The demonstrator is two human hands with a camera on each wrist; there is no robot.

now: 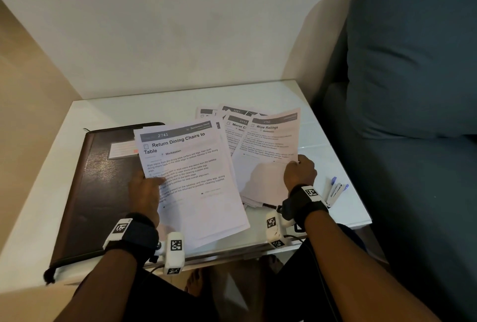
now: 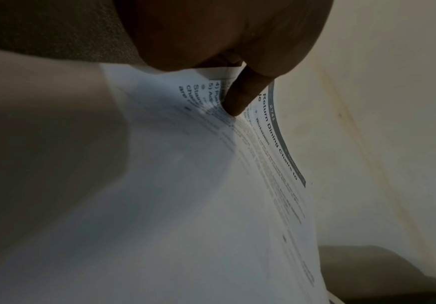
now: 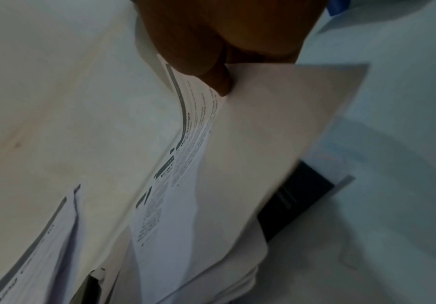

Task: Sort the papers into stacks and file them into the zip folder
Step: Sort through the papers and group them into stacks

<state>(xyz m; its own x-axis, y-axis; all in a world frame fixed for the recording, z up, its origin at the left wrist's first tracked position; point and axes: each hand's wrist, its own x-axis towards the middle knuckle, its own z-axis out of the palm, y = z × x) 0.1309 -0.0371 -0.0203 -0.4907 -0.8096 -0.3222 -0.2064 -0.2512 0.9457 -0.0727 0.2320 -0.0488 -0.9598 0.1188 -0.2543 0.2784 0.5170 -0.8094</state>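
Observation:
My left hand (image 1: 147, 188) grips the left edge of a thin stack of sheets (image 1: 191, 179) headed "Return Dining Chairs to Table", held over the table; its thumb (image 2: 240, 96) presses on the top page. My right hand (image 1: 299, 170) pinches the right edge of a single sheet (image 1: 268, 146) headed "Wipe Railings", lifted off a fanned pile of papers (image 1: 232, 117); the thumb (image 3: 219, 82) lies on the printed side. The dark brown zip folder (image 1: 103, 184) lies closed at the left, partly under the left-hand stack.
The white table (image 1: 165, 107) stands in a wall corner. A white stapler with blue ends (image 1: 335, 190) sits near the table's right edge. A blue-grey sofa (image 1: 413, 89) borders the table on the right. My knees are below the front edge.

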